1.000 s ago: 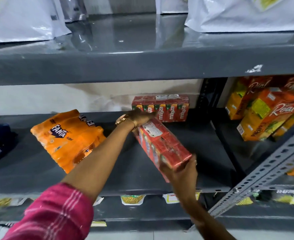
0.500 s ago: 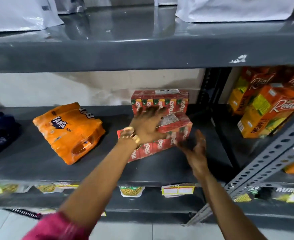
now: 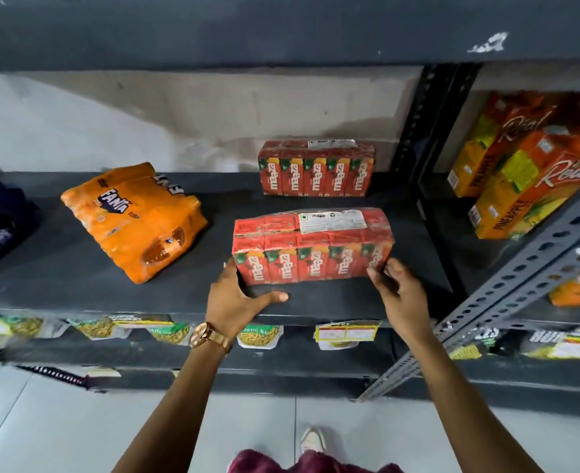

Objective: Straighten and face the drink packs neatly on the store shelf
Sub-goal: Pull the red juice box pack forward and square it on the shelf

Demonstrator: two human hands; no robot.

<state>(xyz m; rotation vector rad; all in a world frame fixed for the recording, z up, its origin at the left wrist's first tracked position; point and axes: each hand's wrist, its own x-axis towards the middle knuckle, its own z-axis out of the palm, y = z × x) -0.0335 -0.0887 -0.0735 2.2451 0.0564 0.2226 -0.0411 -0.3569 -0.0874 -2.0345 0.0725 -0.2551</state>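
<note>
Red shrink-wrapped pack of Maaza juice cartons [image 3: 310, 249] stands near the front of the dark grey shelf [image 3: 76, 285], its long axis left to right, logos facing the person, a white label on top. The left hand [image 3: 235, 298] and right hand [image 3: 399, 295] touch its lower corners, fingers spread loosely, not closed around it. A second red Maaza pack [image 3: 316, 168] stands behind, and an orange Fanta pack [image 3: 135, 220] lies skewed to the left.
</note>
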